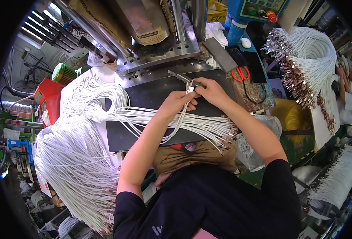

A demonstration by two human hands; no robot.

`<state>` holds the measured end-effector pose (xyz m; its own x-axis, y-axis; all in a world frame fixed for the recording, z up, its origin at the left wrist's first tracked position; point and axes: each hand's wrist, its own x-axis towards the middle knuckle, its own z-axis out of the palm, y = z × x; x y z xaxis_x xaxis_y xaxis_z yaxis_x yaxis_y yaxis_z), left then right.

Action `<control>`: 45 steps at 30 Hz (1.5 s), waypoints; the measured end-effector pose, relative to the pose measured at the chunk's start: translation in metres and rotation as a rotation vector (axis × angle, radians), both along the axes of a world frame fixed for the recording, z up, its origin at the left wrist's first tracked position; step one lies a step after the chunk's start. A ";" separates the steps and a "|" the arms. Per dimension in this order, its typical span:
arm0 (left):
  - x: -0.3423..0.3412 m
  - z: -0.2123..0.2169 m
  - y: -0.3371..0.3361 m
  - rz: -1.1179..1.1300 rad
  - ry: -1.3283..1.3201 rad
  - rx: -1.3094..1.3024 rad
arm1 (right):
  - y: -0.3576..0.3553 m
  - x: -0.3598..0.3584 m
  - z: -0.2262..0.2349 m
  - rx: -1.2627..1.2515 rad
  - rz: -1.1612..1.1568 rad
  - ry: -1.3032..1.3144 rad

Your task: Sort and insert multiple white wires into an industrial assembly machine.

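A: What are we seeing in the hands?
B: We are seeing the left hand (178, 105) pinching a white cable (181, 119) near its connector end (191, 88); the right hand (212, 92) is grasping that end from the other side, presumably steadying so small a part; both are meeting above the black table (144, 92).
A: And around them?
B: A cable bundle (202, 121) is lying below, likely keeping ends within reach; a slim metal tool (176, 74) is sitting by the fingertips; a metal press (160, 60) is blocking the far side; red-handled scissors (239, 71) are resting rightward; a cable heap (74, 153) is crowding the left.
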<state>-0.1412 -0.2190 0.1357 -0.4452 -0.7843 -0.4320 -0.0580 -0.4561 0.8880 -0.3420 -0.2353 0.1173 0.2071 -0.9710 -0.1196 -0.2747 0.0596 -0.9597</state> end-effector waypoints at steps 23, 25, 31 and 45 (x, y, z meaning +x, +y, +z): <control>0.017 -0.003 -0.004 0.152 -0.012 -0.020 | -0.002 -0.012 0.019 0.000 0.195 0.038; 0.029 -0.004 -0.006 0.126 -0.083 -0.038 | -0.001 -0.016 0.032 0.114 0.083 0.029; 0.029 -0.004 -0.005 0.038 -0.169 -0.065 | -0.004 -0.021 0.008 0.074 0.130 -0.042; 0.041 0.004 -0.009 0.024 -0.273 -0.104 | -0.003 -0.020 0.016 0.059 0.181 0.053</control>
<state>-0.1005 -0.2277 0.1394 -0.3043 -0.8395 -0.4501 -0.2917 -0.3677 0.8830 -0.3624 -0.2385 0.1329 0.3694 -0.9096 -0.1904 -0.3361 0.0603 -0.9399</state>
